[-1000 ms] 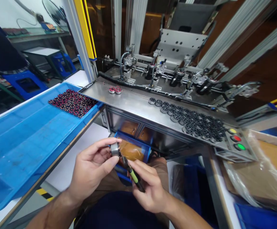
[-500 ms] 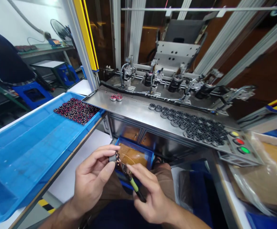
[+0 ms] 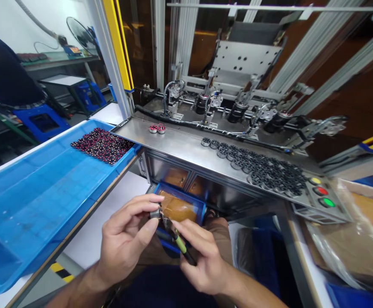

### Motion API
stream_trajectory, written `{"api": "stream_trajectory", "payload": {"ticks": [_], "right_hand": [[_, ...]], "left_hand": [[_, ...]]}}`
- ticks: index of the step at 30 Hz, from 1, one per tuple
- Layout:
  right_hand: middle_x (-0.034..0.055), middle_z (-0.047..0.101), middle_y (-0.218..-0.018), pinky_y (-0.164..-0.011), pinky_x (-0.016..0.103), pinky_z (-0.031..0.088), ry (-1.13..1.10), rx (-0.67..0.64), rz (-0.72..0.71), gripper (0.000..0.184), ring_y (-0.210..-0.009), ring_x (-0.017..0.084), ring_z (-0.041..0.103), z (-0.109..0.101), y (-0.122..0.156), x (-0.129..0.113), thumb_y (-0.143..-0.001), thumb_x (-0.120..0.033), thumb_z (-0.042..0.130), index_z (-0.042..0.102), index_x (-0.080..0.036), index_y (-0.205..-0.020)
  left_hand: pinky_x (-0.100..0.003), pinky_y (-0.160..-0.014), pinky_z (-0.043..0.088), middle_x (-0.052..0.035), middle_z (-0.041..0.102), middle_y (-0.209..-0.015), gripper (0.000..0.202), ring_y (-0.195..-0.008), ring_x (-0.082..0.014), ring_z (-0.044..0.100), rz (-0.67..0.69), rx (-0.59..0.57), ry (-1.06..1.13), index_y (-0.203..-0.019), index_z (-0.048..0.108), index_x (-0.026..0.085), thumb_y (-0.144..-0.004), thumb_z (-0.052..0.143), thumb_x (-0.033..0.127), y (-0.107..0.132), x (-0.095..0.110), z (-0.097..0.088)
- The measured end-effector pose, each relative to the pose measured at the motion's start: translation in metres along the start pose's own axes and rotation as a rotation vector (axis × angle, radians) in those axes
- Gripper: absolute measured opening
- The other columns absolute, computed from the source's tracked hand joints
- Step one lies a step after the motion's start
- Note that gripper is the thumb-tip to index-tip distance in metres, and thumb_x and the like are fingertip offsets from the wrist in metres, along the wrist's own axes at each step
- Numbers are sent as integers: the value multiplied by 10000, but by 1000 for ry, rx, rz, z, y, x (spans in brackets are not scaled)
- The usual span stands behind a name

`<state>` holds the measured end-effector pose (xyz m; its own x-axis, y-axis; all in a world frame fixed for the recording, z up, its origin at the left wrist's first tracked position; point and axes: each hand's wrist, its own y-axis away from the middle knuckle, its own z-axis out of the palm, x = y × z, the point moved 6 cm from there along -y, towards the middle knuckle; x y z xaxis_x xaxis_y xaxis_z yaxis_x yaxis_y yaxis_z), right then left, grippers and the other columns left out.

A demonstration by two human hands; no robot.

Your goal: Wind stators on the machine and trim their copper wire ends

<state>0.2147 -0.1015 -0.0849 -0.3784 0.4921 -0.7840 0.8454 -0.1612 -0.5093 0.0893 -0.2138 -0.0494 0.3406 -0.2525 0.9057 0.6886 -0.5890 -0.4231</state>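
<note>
Pinched between the thumb and fingers of my left hand (image 3: 125, 235) is a small motor stator (image 3: 155, 213), its wound side turned to the right. My right hand (image 3: 204, 254) is closed around wire cutters (image 3: 180, 244) with black and green handles. Their jaws are at the stator's wound face; whether they grip a wire there is too small to tell. Both hands are above my lap, over a blue bin (image 3: 202, 208) with brown material in it.
A large blue tray (image 3: 29, 188) on the left holds many wound stators (image 3: 103, 145). On the metal ledge (image 3: 180, 145) sit two red-wound stators (image 3: 157, 129) and many dark cores (image 3: 260, 169). Behind stands a winding machine (image 3: 238, 107); its buttons (image 3: 321, 191) are at right.
The stator has turned a little in my left hand, and the thin copper wire that arced to the right of it no longer shows. The cutters stay close against it.
</note>
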Motion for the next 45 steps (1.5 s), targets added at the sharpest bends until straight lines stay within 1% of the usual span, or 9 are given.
{"api": "stream_trajectory", "payload": {"ticks": [5,12,21,24,27,30,33,40,45], "right_hand": [[67,611,-877,-608,305,503,28,18,49,775,-726,191,578,-3,0,2,-688,-45,538,430,-229,-1434],[99,579,-1011,-829,377,546,-3,35,7,758,-933,222,606,-3,-6,-5,-674,-58,544,453,-202,-1413],[65,600,-863,-618,292,496,27,43,-24,760,-727,177,568,-1,-3,-5,-677,-51,522,444,-182,-1421],[53,611,-833,-614,284,498,66,42,71,728,-703,175,576,-2,1,1,-682,-54,525,476,-182,-1397],[70,658,-945,-767,309,538,85,54,204,717,-842,195,635,-9,4,10,-667,-33,525,506,-194,-1365],[87,670,-1091,-925,343,511,113,63,281,725,-995,216,642,-17,9,17,-653,-17,533,528,-206,-1353],[66,676,-1015,-889,346,527,63,89,336,727,-919,196,656,-23,16,21,-676,-10,524,522,-231,-1368],[28,662,-947,-767,319,552,-121,163,356,741,-782,150,649,-30,28,2,-700,22,501,523,-321,-1356],[25,663,-927,-743,307,555,-275,95,331,799,-765,138,649,-29,23,-19,-677,70,486,512,-324,-1371]], "left_hand": [[-272,-986,506,-19,704,-1143,297,-1106,-165,637,8,-10,-19,-1038,691,265,-838,627,55,3,-1,-1],[-276,-981,513,-18,686,-1178,339,-1115,-169,631,51,-36,-27,-1064,679,262,-831,616,24,7,-3,-2],[-270,-967,522,-41,690,-1149,343,-1115,-170,631,141,-101,-87,-1086,663,220,-820,619,7,8,3,0],[-286,-951,537,-76,654,-1216,320,-1163,-196,610,171,-92,-84,-1088,664,203,-830,620,20,6,4,-2],[-342,-929,563,-124,582,-1318,317,-1190,-247,595,292,-118,-129,-1091,671,181,-813,651,29,7,8,-5],[-409,-898,592,-150,564,-1334,530,-1149,-275,621,363,-100,-178,-1252,594,205,-766,706,26,9,6,-10],[-413,-856,615,-153,582,-1305,701,-1062,-263,667,346,-47,-221,-1374,484,236,-746,744,64,9,1,-14],[-292,-925,576,-95,625,-1187,426,-1040,-183,663,563,-92,-592,-1137,632,154,-744,746,37,5,25,-4],[-194,-941,540,-69,625,-1158,304,-1042,-125,648,614,-146,-794,-1078,628,169,-797,726,103,2,28,-6]]}}
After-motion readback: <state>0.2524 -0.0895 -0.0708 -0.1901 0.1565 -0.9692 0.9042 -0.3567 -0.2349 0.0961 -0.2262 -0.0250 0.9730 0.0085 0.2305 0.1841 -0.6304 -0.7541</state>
